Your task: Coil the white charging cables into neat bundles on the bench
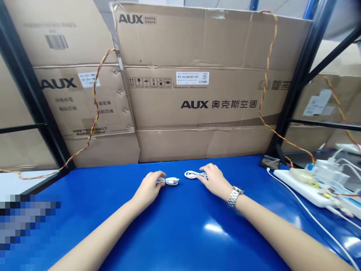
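Note:
My left hand [148, 189] lies on the blue tabletop with its fingers over a small coiled white cable [170, 181], whose plug end points right. My right hand [213, 181] reaches in from the other side, with its fingertips on a second coiled white cable [192, 174]. The two bundles lie close together, with a small gap between them. Each hand hides part of its bundle. A metal link watch [235, 196] sits on my right wrist.
The glossy blue table [180, 241] ends at stacked AUX cardboard boxes [194, 101] behind black shelf posts [299, 79]. A twisted red-yellow wire [266, 86] runs across them. At right, a white power strip [310, 188] holds plugs and cables.

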Tool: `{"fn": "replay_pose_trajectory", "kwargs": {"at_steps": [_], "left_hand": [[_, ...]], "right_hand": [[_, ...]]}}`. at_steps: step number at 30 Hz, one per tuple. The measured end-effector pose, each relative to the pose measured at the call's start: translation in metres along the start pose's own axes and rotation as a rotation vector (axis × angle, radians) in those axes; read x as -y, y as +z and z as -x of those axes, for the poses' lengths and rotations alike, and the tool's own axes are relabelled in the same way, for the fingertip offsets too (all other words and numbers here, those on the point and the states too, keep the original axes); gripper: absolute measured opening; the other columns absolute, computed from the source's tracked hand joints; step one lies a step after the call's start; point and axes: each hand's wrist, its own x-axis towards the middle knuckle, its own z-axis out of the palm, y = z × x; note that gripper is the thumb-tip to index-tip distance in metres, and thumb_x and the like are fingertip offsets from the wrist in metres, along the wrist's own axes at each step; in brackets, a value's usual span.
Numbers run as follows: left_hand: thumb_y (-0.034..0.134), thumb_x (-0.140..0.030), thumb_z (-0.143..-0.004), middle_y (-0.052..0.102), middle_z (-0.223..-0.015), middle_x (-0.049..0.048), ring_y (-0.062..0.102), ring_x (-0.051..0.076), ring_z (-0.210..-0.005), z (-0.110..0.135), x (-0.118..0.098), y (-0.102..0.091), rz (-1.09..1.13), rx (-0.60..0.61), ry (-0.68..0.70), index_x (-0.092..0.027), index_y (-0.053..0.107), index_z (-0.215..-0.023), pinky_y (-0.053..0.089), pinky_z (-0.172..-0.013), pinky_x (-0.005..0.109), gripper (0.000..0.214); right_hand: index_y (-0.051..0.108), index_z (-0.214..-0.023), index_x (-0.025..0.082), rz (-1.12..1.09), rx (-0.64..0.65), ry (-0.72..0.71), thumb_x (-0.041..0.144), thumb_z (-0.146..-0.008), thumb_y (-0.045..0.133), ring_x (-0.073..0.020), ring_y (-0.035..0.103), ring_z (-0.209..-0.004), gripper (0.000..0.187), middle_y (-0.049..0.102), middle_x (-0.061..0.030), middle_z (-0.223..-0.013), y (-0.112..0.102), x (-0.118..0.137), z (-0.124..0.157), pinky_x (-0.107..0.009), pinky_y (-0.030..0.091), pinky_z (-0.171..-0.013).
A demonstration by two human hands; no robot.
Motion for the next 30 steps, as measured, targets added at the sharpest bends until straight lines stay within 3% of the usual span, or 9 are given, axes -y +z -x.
{"fn": "replay_pose_trajectory", "kwargs": {"at_steps": [5, 10, 14, 19, 23, 25, 30], "left_hand": [[0.057, -0.017, -0.067, 0.063, -0.101, 0.0056, 0.050, 0.025, -0.102, -0.005, 0.009, 0.002, 0.052, -0.008, -0.007, -0.022, 0.061, -0.096, 0.034, -0.092, 0.038, 0.029], [0.052, -0.020, -0.071, 0.059, -0.108, 0.0082, 0.043, 0.028, -0.113, 0.001, 0.006, -0.008, 0.199, -0.101, -0.139, -0.020, 0.061, -0.095, 0.026, -0.099, 0.041, 0.026], [0.050, -0.026, -0.074, 0.059, -0.105, 0.0105, 0.051, 0.027, -0.104, 0.008, -0.007, -0.014, 0.393, -0.135, -0.270, -0.017, 0.058, -0.094, 0.036, -0.092, 0.040, 0.024], [0.044, -0.044, -0.079, 0.063, -0.097, 0.0163, 0.062, 0.024, -0.088, 0.019, -0.040, -0.012, 0.705, 0.003, -0.333, -0.009, 0.053, -0.102, 0.050, -0.075, 0.035, 0.042], [0.046, -0.048, -0.079, 0.064, -0.099, 0.0187, 0.064, 0.022, -0.082, 0.029, -0.060, -0.009, 1.095, 0.215, -0.451, -0.008, 0.054, -0.104, 0.051, -0.074, 0.033, 0.047], [0.053, -0.044, -0.077, 0.065, -0.100, 0.0171, 0.065, 0.021, -0.081, 0.031, -0.063, -0.008, 1.226, 0.279, -0.489, -0.010, 0.054, -0.104, 0.052, -0.073, 0.031, 0.044], [0.065, -0.031, -0.070, 0.066, -0.095, 0.0127, 0.065, 0.020, -0.079, 0.033, -0.057, -0.004, 1.190, 0.257, -0.484, -0.012, 0.056, -0.100, 0.052, -0.071, 0.028, 0.036]], "right_hand": [[0.060, -0.097, 0.017, 0.038, 0.069, 0.030, 0.032, -0.079, 0.051, -0.0243, 0.050, -0.091, 0.025, 0.056, -0.0107, -0.096, 0.011, -0.012, -0.004, -0.035, 0.035, -0.078], [0.061, -0.088, 0.016, 0.029, 0.062, 0.025, 0.028, -0.079, 0.051, -0.0227, 0.051, -0.086, 0.018, 0.055, -0.0099, -0.091, 0.010, -0.011, -0.003, -0.034, 0.035, -0.075], [0.060, -0.080, 0.016, -0.058, 0.010, -0.002, 0.029, -0.083, 0.044, -0.0189, 0.053, -0.076, 0.020, 0.054, -0.0070, -0.085, 0.009, -0.010, -0.003, -0.031, 0.038, -0.069], [0.055, -0.088, 0.017, -0.179, -0.127, -0.065, 0.027, -0.085, 0.042, -0.0165, 0.052, -0.076, 0.017, 0.053, -0.0051, -0.087, -0.002, 0.008, 0.003, -0.029, 0.041, -0.068], [0.054, -0.092, 0.019, -0.280, -0.243, -0.262, 0.024, -0.083, 0.047, -0.0189, 0.050, -0.082, 0.012, 0.054, -0.0062, -0.089, -0.011, 0.035, 0.020, -0.034, 0.039, -0.075], [0.055, -0.093, 0.019, -0.262, -0.220, -0.347, 0.021, -0.082, 0.049, -0.0198, 0.049, -0.085, 0.012, 0.054, -0.0060, -0.091, -0.012, 0.045, 0.029, -0.036, 0.037, -0.078], [0.055, -0.095, 0.020, -0.270, -0.128, -0.354, 0.025, -0.081, 0.053, -0.0195, 0.049, -0.086, 0.015, 0.054, -0.0055, -0.092, -0.008, 0.052, 0.036, -0.036, 0.038, -0.079]]}}
